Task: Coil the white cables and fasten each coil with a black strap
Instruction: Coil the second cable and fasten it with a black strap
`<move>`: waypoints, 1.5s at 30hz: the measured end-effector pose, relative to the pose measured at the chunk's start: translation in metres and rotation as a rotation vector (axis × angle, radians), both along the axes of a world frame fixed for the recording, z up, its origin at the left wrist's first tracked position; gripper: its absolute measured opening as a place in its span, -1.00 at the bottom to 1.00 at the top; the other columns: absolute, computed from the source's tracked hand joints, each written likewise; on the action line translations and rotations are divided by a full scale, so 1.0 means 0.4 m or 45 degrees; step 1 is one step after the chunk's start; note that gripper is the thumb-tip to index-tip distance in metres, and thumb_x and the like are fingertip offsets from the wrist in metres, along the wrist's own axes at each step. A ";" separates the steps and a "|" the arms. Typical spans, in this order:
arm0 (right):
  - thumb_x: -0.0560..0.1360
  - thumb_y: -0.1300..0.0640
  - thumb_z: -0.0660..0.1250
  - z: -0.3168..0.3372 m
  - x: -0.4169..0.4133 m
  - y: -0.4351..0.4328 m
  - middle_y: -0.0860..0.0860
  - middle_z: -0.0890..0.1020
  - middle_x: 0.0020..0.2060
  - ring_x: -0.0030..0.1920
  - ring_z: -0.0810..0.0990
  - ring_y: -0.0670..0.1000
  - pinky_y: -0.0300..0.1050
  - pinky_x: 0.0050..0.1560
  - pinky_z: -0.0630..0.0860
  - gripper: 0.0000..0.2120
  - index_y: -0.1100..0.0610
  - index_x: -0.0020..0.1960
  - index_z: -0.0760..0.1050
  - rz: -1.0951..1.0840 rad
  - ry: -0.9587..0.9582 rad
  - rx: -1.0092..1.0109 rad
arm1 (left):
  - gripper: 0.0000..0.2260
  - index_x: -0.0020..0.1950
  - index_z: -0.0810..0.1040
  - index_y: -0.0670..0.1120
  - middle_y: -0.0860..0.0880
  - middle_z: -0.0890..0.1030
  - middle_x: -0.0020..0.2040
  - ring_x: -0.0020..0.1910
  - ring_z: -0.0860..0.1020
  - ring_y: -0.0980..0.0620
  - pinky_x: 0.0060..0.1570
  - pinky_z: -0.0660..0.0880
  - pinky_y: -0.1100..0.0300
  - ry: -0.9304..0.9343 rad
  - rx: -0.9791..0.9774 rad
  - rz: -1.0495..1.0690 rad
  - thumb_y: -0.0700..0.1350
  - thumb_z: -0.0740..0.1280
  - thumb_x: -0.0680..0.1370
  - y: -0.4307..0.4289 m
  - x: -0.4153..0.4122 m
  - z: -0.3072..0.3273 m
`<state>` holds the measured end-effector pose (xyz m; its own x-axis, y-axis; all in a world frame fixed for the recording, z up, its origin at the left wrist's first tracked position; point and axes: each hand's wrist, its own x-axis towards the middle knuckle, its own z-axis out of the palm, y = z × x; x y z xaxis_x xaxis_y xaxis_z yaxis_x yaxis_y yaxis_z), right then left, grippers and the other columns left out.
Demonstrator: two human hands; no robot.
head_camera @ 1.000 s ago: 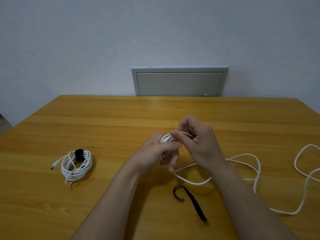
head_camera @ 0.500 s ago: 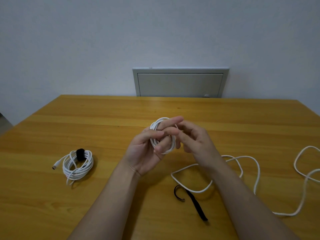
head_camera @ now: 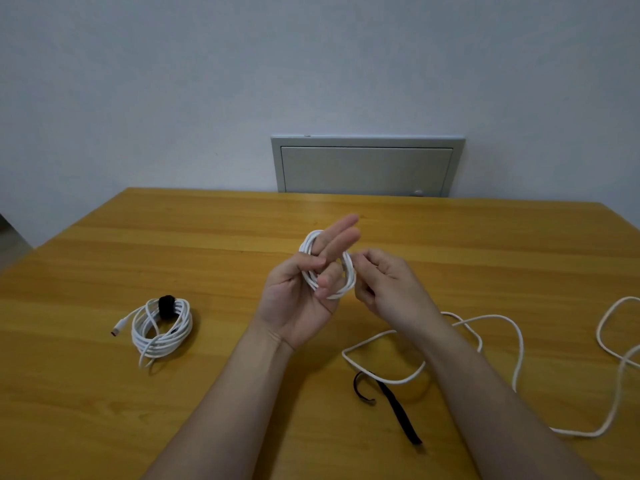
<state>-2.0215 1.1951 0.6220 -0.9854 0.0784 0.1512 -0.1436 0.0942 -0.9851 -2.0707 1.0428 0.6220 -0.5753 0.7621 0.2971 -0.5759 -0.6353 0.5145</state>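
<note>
My left hand (head_camera: 298, 299) is palm up above the table's middle, and a small white cable coil (head_camera: 349, 278) is looped around its fingers. My right hand (head_camera: 388, 285) sits just right of the coil with its fingertips pinching the cable there. The rest of that white cable (head_camera: 498, 318) trails loose over the table to the right edge. A loose black strap (head_camera: 398, 410) lies flat near the front, under one cable loop. At the left rests a finished white coil (head_camera: 161, 332) bound by a black strap (head_camera: 167, 306).
The wooden table (head_camera: 450, 237) runs back to a pale wall holding a grey metal panel door (head_camera: 367, 168). More loose cable loops (head_camera: 609, 337) lie by the right edge.
My left hand has turned palm up and spread its fingers, showing the coil wound around them. My right hand has slid to the coil's right side, and the loose cable has been drawn in slightly.
</note>
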 end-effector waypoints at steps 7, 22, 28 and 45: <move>0.65 0.10 0.28 -0.015 0.007 0.005 -0.07 0.51 -0.50 -0.50 0.39 -0.16 -0.19 -0.42 0.31 -0.74 0.06 -0.21 0.57 -0.148 0.035 0.546 | -0.48 0.52 0.38 -0.23 -0.16 0.57 0.40 0.03 0.72 -0.02 -0.09 0.62 0.32 -0.235 0.045 0.505 -0.33 0.18 0.53 -0.004 -0.011 0.026; 0.61 -0.19 0.22 0.006 0.017 -0.002 -0.07 0.55 -0.46 -0.43 0.50 0.02 0.09 -0.39 0.45 -0.62 0.05 -0.20 0.53 -0.327 0.588 0.962 | -0.58 0.60 0.26 -0.14 -0.10 0.58 0.38 0.38 0.55 -0.02 0.35 0.49 0.14 0.537 -0.622 1.249 -0.25 0.14 0.72 0.021 0.003 0.019; 0.56 -0.07 0.26 0.010 0.028 0.001 -0.16 0.44 -0.43 -0.41 0.43 -0.05 0.05 -0.38 0.43 -0.75 0.01 -0.24 0.50 -0.113 0.592 1.020 | -0.69 0.10 0.67 -0.09 0.04 0.68 0.23 -0.03 0.63 0.26 -0.06 0.57 0.13 1.318 -1.261 1.537 0.03 0.18 0.71 0.022 0.012 -0.017; 0.42 -0.11 0.52 0.022 0.032 0.074 -0.14 0.46 -0.45 -0.43 0.41 -0.08 -0.16 -0.41 0.33 -0.70 0.10 -0.21 0.56 -0.262 0.765 0.830 | -0.61 -0.38 0.31 -0.07 0.07 0.22 -0.45 -0.48 0.17 0.11 -0.46 0.14 0.22 1.173 -1.162 0.627 0.02 0.44 0.48 -0.001 0.031 0.007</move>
